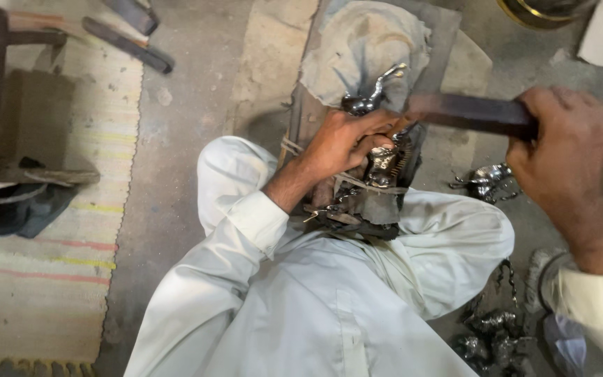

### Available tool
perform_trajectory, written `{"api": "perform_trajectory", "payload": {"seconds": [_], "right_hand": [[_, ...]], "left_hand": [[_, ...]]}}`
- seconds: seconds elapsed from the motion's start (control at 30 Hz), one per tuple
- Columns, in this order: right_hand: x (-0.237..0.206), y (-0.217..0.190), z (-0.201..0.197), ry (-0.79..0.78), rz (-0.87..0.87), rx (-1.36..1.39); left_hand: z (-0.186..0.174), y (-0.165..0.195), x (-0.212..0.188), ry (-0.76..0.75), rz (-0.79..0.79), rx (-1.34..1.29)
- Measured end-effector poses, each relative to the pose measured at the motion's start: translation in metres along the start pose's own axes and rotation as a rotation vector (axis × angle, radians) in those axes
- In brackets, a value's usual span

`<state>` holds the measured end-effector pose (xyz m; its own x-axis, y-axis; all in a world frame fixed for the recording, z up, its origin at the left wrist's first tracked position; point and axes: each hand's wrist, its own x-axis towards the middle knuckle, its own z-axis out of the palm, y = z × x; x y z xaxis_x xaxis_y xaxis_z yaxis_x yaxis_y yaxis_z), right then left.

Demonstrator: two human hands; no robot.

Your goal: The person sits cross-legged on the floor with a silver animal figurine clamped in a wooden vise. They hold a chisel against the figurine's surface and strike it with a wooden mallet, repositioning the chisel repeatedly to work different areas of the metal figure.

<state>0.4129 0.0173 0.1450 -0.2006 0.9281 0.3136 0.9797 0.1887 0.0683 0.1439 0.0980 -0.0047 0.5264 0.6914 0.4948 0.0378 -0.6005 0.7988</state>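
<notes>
A shiny metal casting (375,94) is clamped by the left hand (347,143); a dark file (469,113), gripped by the right hand (570,150), could slip onto nearby fingers.

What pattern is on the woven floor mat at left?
The woven floor mat is beige with thin red, yellow and green stripes; head view.

Head-worn view, steeply downward, close.

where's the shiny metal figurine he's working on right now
In the head view, centre frame, the shiny metal figurine is pinned by the left hand against the worn work block.
</notes>
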Motion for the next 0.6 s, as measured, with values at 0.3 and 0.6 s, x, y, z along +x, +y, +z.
{"api": "perform_trajectory", "payload": {"seconds": [0.3, 0.6], "right_hand": [[-0.015, 0.019, 0.014, -0.003, 0.0, 0.129], [-0.01, 0.004, 0.001, -0.028, -0.089, -0.136]], "left_hand": [[-0.003, 0.005, 0.002, -0.011, 0.028, 0.02], [-0.005, 0.002, -0.006, 0.0, 0.024, 0.021]]}}
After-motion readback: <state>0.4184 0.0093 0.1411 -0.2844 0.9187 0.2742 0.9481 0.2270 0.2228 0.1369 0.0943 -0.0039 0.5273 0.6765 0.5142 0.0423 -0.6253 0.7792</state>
